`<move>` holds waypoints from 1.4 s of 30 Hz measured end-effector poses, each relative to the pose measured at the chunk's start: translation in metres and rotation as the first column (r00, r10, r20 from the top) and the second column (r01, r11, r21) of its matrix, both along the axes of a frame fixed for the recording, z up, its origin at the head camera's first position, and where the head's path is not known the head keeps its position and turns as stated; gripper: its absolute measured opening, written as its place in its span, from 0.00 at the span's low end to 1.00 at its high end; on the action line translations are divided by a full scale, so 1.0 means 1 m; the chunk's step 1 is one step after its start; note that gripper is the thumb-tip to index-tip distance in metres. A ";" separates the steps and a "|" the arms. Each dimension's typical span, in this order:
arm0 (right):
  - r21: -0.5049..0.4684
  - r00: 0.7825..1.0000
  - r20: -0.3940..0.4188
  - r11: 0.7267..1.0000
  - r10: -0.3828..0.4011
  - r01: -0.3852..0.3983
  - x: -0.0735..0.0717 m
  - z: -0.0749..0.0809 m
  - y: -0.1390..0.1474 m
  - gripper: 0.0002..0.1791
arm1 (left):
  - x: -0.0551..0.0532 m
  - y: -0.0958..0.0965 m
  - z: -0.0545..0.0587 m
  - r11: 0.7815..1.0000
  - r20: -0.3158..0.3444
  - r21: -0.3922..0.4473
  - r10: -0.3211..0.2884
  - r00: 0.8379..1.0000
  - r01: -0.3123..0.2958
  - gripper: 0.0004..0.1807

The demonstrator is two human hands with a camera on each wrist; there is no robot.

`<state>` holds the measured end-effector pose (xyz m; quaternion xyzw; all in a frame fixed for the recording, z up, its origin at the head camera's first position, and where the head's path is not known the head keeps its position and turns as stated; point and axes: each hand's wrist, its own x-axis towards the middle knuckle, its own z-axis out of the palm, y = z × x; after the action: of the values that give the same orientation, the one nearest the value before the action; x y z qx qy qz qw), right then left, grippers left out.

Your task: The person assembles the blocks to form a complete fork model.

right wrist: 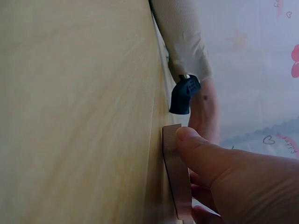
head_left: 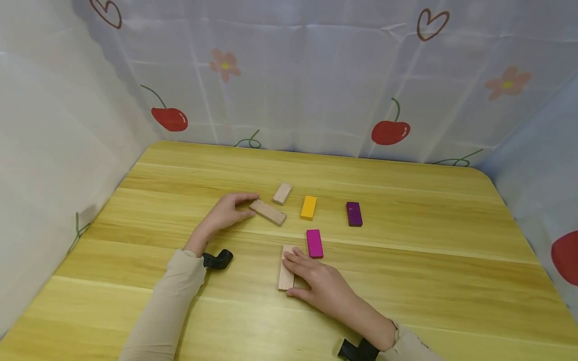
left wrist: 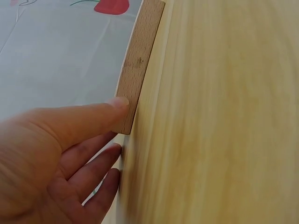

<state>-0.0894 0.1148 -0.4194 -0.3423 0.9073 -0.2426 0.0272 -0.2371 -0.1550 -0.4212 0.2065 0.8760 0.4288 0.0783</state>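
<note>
Near the middle of the table, my left hand (head_left: 228,210) pinches the left end of a long plain wooden block (head_left: 269,212) between thumb and fingers. In the left wrist view the thumb (left wrist: 117,105) presses against the side of that block (left wrist: 138,60), which lies flat. Closer to me, my right hand (head_left: 322,281) holds another long plain wooden block (head_left: 286,281), fingers over its far part and thumb at its near end. From the right wrist, the thumb (right wrist: 189,137) shows against this block (right wrist: 176,172); the fingers behind are partly hidden.
Just beyond the right hand lies a magenta block (head_left: 314,244). Farther back are a yellow block (head_left: 309,207), a short plain wooden block (head_left: 282,194) and a purple block (head_left: 354,214). Printed curtains (head_left: 289,90) stand behind the wooden table (head_left: 429,281).
</note>
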 end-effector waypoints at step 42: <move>-0.013 0.999 0.014 0.999 0.037 -0.037 -0.002 0.002 0.003 0.32 | 0.015 0.010 -0.002 1.000 -0.115 0.009 0.001 0.993 0.000 0.16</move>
<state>-0.0910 0.1173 -0.4171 -0.3576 0.8990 -0.2504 0.0359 -0.2222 -0.1448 -0.4232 0.2312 0.8771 0.4202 0.0266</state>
